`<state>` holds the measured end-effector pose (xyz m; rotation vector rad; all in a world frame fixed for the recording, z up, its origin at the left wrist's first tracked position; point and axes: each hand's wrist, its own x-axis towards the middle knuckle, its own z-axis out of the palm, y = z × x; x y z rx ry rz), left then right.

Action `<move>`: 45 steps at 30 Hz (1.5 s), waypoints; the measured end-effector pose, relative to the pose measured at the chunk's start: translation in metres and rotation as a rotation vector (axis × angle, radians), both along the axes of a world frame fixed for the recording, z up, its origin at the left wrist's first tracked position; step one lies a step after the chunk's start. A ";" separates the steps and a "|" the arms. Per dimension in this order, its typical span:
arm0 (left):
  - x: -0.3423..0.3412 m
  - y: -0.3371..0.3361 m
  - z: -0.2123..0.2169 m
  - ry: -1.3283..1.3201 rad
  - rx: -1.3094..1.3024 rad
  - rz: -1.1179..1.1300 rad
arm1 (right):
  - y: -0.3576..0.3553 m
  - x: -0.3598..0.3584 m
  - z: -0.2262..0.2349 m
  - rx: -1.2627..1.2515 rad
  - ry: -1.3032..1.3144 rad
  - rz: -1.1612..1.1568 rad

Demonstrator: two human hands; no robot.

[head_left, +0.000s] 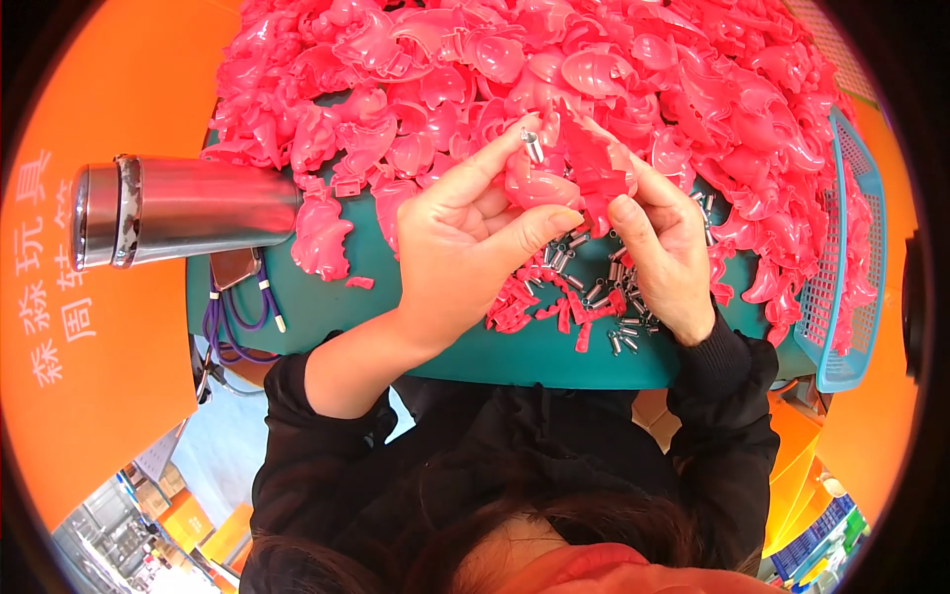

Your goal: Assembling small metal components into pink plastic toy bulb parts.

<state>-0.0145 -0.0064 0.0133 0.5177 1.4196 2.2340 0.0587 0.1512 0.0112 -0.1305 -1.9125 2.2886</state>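
My left hand (pixel 440 233) is closed on a glossy pink plastic shell piece (pixel 539 188), thumb below and fingers behind. A small shiny metal cylinder (pixel 533 147) stands out near its index fingertip; whether it sits in the shell or is pinched, I cannot tell. Against this piece, my right hand (pixel 673 252) grips another pink shell piece (pixel 594 163) between thumb and fingers. Several loose metal cylinders (pixel 596 292) and small pink plastic scraps (pixel 510 305) lie on the green tabletop (pixel 455 351) below both hands.
A large heap of pink shells (pixel 475 59) covers the far side of the table. On the left lie a steel tumbler (pixel 203 210) and a purple cord (pixel 223 322). A blue plastic basket (pixel 846 366) stands at the right edge. Orange panels (pixel 109 129) flank the table.
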 end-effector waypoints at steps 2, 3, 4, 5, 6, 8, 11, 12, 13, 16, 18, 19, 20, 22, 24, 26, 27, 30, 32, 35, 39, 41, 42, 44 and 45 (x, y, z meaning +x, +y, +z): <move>0.000 0.000 0.000 0.005 -0.012 0.002 | 0.000 0.000 0.000 0.008 0.009 0.000; 0.000 0.001 -0.001 0.007 -0.009 0.011 | 0.000 -0.001 0.000 0.008 0.009 0.002; 0.000 0.001 -0.001 0.009 -0.003 0.017 | 0.000 0.000 0.000 -0.003 0.009 0.004; 0.000 0.000 -0.001 0.010 -0.001 0.017 | -0.001 0.000 0.001 -0.013 0.009 0.006; 0.001 0.000 0.000 0.010 -0.001 0.019 | 0.000 0.000 0.001 -0.012 0.010 0.007; 0.000 0.000 -0.001 0.008 -0.004 0.022 | 0.001 0.000 0.001 0.002 -0.009 0.026; 0.000 0.000 0.000 0.001 -0.008 0.019 | 0.002 0.000 0.001 0.041 -0.035 0.032; 0.000 0.000 0.000 -0.007 -0.010 0.016 | 0.000 -0.001 0.001 0.041 -0.035 0.032; 0.000 0.000 0.000 -0.015 -0.013 0.013 | -0.002 -0.003 -0.001 0.043 -0.006 -0.003; 0.001 -0.001 0.001 0.039 -0.051 -0.006 | -0.003 -0.001 -0.002 0.078 0.022 -0.029; 0.002 -0.001 0.000 0.033 -0.039 0.004 | -0.002 0.000 -0.002 0.109 0.020 -0.020; 0.002 0.000 -0.001 0.029 -0.025 0.014 | -0.002 0.000 -0.002 0.112 0.010 -0.010; 0.002 0.000 0.000 0.028 -0.025 0.012 | -0.001 0.000 -0.003 0.114 0.000 0.001; 0.003 0.000 0.000 0.027 -0.002 0.007 | -0.001 0.001 -0.003 0.109 0.006 -0.001; 0.004 0.001 -0.003 0.028 0.015 0.008 | -0.002 0.001 -0.003 0.103 0.012 -0.001; 0.004 0.001 -0.004 0.029 0.033 0.008 | -0.002 0.001 -0.003 0.111 -0.002 -0.011; 0.005 0.000 -0.004 0.026 0.020 0.001 | -0.002 0.001 -0.005 0.111 -0.002 -0.011; 0.007 0.002 -0.006 0.016 0.016 -0.010 | -0.002 0.001 -0.008 0.257 0.070 -0.067; 0.006 0.002 -0.009 0.010 0.020 -0.010 | 0.003 0.000 -0.002 0.500 0.050 -0.055; 0.004 0.002 -0.011 -0.007 -0.033 -0.013 | 0.003 -0.001 0.001 0.633 0.058 -0.065; 0.005 0.003 -0.010 0.001 -0.051 -0.007 | 0.004 -0.001 0.004 0.662 0.054 -0.051; 0.006 0.003 -0.009 0.004 -0.052 -0.009 | 0.004 -0.001 0.004 0.778 0.094 -0.051; 0.007 0.003 -0.010 -0.017 -0.058 -0.002 | 0.003 -0.001 0.003 0.778 0.094 -0.052; 0.007 0.003 -0.010 -0.039 -0.064 0.004 | 0.000 -0.001 0.002 0.901 0.202 -0.100; 0.006 0.003 -0.011 -0.070 -0.097 0.002 | 0.000 0.000 0.002 0.902 0.202 -0.101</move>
